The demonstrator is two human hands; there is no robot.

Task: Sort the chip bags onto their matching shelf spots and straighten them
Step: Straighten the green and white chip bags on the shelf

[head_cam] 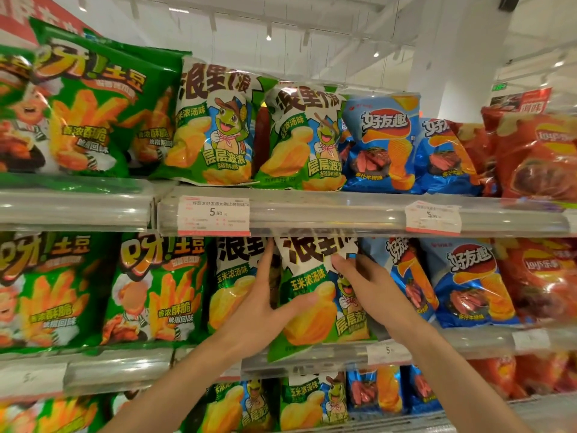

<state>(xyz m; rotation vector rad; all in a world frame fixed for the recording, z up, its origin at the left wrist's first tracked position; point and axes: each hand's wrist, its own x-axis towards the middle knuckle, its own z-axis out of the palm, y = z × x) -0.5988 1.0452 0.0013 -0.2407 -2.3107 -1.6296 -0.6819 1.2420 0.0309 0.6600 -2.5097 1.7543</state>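
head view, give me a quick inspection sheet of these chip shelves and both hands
surface: middle shelf with a clear front rail and price tags; more shelves above and below.
job's things: green corn-soup bag stands on the middle shelf, its bottom edge over the rail; a matching bag on its left, blue bags on its right.
clutter: dark red bag wedged between two green bags on the upper shelf.
hands: left hand grips the bag's left edge, thumb across its front; right hand has its fingers on the bag's upper right.
cables: nothing seen.
surroundings: shop ceiling lights, white pillar, red sign at top left.
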